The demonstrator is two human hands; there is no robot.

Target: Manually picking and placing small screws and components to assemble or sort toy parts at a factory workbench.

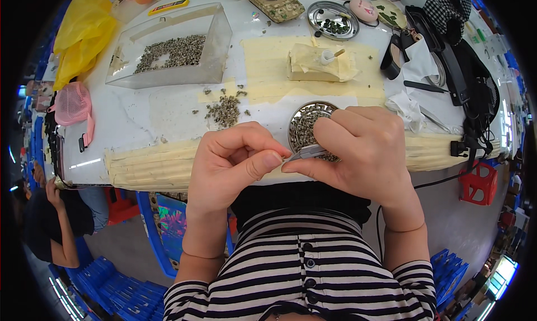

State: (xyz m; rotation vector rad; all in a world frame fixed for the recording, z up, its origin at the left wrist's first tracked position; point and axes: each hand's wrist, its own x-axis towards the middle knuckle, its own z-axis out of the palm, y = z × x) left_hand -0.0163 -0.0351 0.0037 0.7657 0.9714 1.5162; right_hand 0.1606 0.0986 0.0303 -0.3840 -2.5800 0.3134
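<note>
My right hand (pixel 366 150) grips a pair of metal tweezers (pixel 306 152) whose tips point left toward my left hand (pixel 235 161). The thumb and forefinger of my left hand are pinched together right at the tweezer tips, on something too small to make out. Both hands hover at the near edge of the white table (pixel 140 119), over a round metal dish (pixel 305 122) filled with several small grey-green parts. A loose heap of the same small parts (pixel 225 109) lies on the table just beyond my left hand.
A clear plastic box (pixel 170 47) holding many small parts stands at the back left. A second metal dish (pixel 333 20), a folded cream cloth with a small white cup (pixel 321 62), yellow plastic bags (pixel 84 33), a pink mesh item (pixel 71 104) and black tools (pixel 447 69) surround the area. Another person (pixel 53 220) sits lower left.
</note>
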